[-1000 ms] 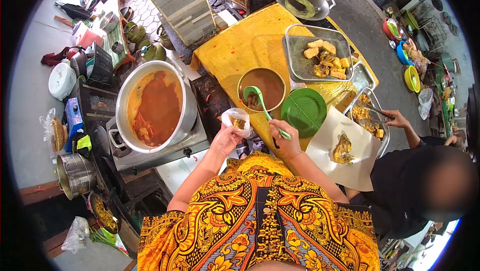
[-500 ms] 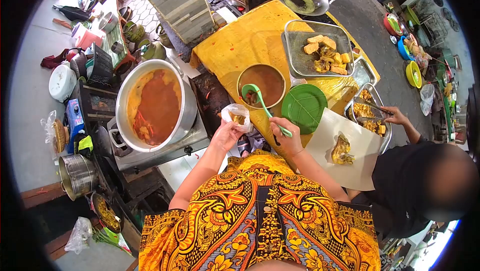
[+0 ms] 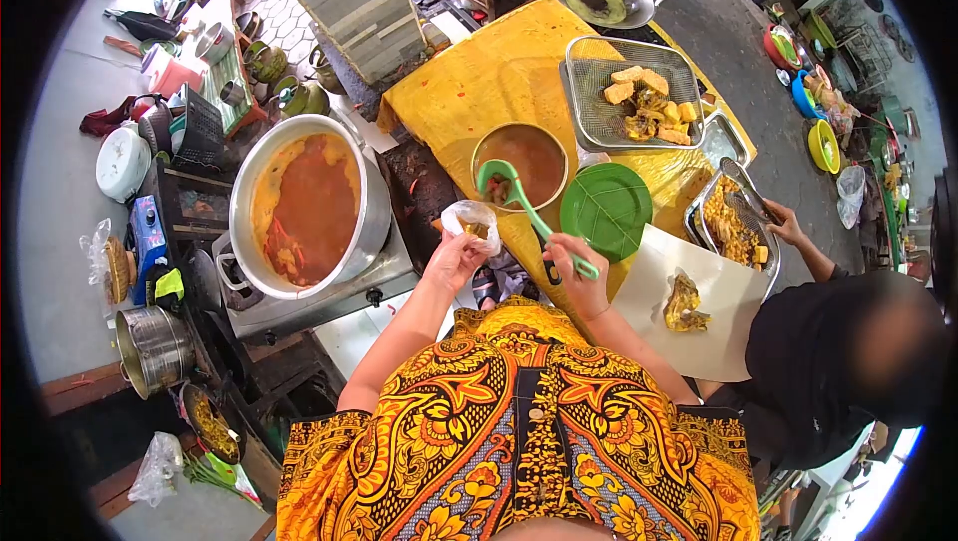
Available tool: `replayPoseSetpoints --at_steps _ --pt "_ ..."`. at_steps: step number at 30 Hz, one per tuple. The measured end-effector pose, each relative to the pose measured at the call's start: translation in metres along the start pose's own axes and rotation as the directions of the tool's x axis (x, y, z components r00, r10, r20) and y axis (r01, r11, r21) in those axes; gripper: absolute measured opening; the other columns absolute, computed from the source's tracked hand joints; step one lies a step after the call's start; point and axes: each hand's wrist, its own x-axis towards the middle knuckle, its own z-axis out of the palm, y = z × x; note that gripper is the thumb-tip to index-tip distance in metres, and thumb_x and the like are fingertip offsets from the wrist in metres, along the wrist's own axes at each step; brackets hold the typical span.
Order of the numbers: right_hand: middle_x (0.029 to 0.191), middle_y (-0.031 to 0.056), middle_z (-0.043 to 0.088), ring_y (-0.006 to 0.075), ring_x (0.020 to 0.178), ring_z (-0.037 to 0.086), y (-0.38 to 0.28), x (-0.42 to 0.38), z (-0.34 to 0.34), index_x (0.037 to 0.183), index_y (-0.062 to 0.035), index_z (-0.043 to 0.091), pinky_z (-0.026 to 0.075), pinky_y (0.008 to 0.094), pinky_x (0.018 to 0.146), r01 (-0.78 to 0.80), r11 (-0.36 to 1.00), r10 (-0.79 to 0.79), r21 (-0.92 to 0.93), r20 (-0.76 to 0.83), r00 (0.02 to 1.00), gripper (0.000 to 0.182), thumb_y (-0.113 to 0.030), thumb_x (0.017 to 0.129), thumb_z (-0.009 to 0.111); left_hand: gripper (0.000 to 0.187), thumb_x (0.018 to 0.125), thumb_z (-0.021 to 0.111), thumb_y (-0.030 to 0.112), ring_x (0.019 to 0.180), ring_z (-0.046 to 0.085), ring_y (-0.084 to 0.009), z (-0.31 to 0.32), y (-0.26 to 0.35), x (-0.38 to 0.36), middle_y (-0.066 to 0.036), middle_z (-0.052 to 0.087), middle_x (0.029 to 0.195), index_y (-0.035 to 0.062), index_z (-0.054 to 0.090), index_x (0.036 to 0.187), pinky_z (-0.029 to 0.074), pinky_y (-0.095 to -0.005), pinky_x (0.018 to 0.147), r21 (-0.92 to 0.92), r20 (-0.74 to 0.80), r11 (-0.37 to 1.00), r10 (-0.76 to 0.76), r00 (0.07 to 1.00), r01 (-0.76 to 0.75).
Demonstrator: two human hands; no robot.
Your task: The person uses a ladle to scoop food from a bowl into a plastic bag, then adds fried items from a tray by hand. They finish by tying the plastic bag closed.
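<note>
Closed around the edge of a clear plastic bag (image 3: pixel 471 216), my left hand (image 3: pixel 456 260) holds it with its mouth up and some brownish food inside. My right hand (image 3: pixel 579 271) grips the handle of a green ladle (image 3: pixel 527 207). The ladle's bowl is over the near left rim of a pot of brown-red broth (image 3: pixel 534 157), with reddish bits in it. Right of that pot lies a green leaf-shaped plate (image 3: pixel 606 212). On a sheet of brown paper (image 3: pixel 639 306) rests a piece of fried chicken (image 3: pixel 685 303).
A large pot of red broth (image 3: pixel 311 207) stands on a stove (image 3: pixel 324 311) at left. Fried pieces fill a wire basket (image 3: pixel 584 92) on the yellow-covered table (image 3: pixel 449 92). At right a co-worker's hand (image 3: pixel 785 226) holds tongs over a tray of fried food (image 3: pixel 733 227).
The ladle's bowl has risen toward the pot's rim and shifted slightly left. My left hand and the bag have moved a little. The co-worker's tongs have shifted over the tray.
</note>
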Motion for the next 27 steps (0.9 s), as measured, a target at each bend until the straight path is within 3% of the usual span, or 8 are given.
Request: replayPoseSetpoints --at_steps 2,5,8,11,12,14,18,27 --pt "0.086 0.0089 0.065 0.0178 0.073 0.065 -0.015 -0.008 -0.003 0.102 -0.0027 0.063 0.051 0.0263 0.063 0.377 0.878 -0.299 -0.295 0.276 0.913 0.023 -0.002 0.079 0.063 0.052 0.080 0.047 -0.007 0.093 0.063 -0.0235 0.008 0.000 -0.004 -0.011 0.058 0.113 0.0142 0.037 0.126 0.056 -0.0362 0.079 -0.028 -0.030 1.000 0.013 0.999 -0.013" --pt "0.075 0.0053 0.056 0.0226 0.064 0.059 -0.023 -0.014 -0.004 0.111 -0.0063 0.052 0.048 0.0331 0.054 0.685 0.691 -0.355 -0.230 0.718 0.599 0.039 -0.004 0.074 0.063 0.047 0.081 0.045 -0.008 0.082 0.062 -0.0181 -0.005 -0.001 0.004 -0.009 0.058 0.108 0.0131 0.039 0.123 0.056 -0.0358 0.079 -0.072 0.009 0.997 0.027 1.000 -0.026" --pt "0.074 0.0063 0.053 0.0226 0.066 0.057 -0.025 -0.015 -0.003 0.112 -0.0090 0.051 0.048 0.0330 0.054 0.737 0.629 -0.385 -0.247 0.725 0.571 0.037 -0.005 0.076 0.060 0.038 0.085 0.045 -0.006 0.070 0.054 -0.0106 -0.003 0.002 0.000 -0.005 0.057 0.100 0.0128 0.042 0.118 0.055 -0.0345 0.077 -0.071 0.019 0.997 0.025 0.999 -0.024" --pt "0.078 0.0072 0.055 0.0226 0.066 0.058 -0.021 -0.014 -0.005 0.114 -0.0100 0.051 0.049 0.0318 0.055 0.805 0.554 -0.435 -0.212 0.751 0.497 0.041 -0.003 0.075 0.062 0.042 0.085 0.048 -0.004 0.083 0.059 -0.0155 -0.005 0.000 -0.004 -0.006 0.057 0.108 0.0130 0.040 0.122 0.054 -0.0368 0.082 -0.194 0.016 0.980 0.046 0.999 -0.042" --pt "0.078 0.0072 0.055 0.0226 0.066 0.058 -0.021 -0.011 -0.008 0.114 -0.0100 0.051 0.049 0.0318 0.055 0.807 0.551 -0.436 -0.213 0.751 0.496 0.041 -0.003 0.075 0.062 0.044 0.086 0.048 -0.003 0.091 0.060 -0.0190 -0.006 0.000 -0.003 -0.008 0.056 0.113 0.0136 0.039 0.125 0.053 -0.0380 0.085 -0.173 0.036 0.984 0.058 0.998 -0.051" --pt "0.083 0.0086 0.058 0.0216 0.068 0.061 -0.021 -0.007 -0.013 0.114 -0.0101 0.053 0.050 0.0302 0.057 0.626 0.747 -0.372 -0.226 0.638 0.674 0.043 0.000 0.074 0.065 0.046 0.086 0.048 -0.002 0.099 0.060 -0.0225 -0.009 0.001 0.000 -0.009 0.055 0.118 0.0141 0.038 0.128 0.052 -0.0392 0.088 -0.158 0.054 0.985 0.073 0.996 -0.063" --pt "0.089 0.0098 0.063 0.0230 0.071 0.062 -0.012 0.021 -0.013 0.109 -0.0082 0.058 0.051 0.0316 0.059 0.507 0.766 -0.370 -0.397 0.372 0.851 0.034 0.000 0.077 0.064 0.052 0.085 0.047 -0.003 0.109 0.057 -0.0258 -0.017 0.000 -0.005 -0.010 0.052 0.124 0.0174 0.035 0.132 0.052 -0.0387 0.089 -0.108 0.084 0.993 0.055 0.995 -0.046" --pt "0.089 0.0102 0.062 0.0288 0.075 0.062 0.015 0.046 -0.017 0.099 -0.0060 0.061 0.050 0.0364 0.064 0.459 0.629 -0.180 -0.627 0.457 0.871 0.018 -0.007 0.081 0.063 0.066 0.082 0.048 -0.003 0.106 0.057 -0.0218 -0.008 0.000 -0.024 -0.008 0.048 0.128 0.0232 0.026 0.138 0.053 -0.0367 0.085 -0.097 0.147 0.995 0.025 0.989 -0.011"
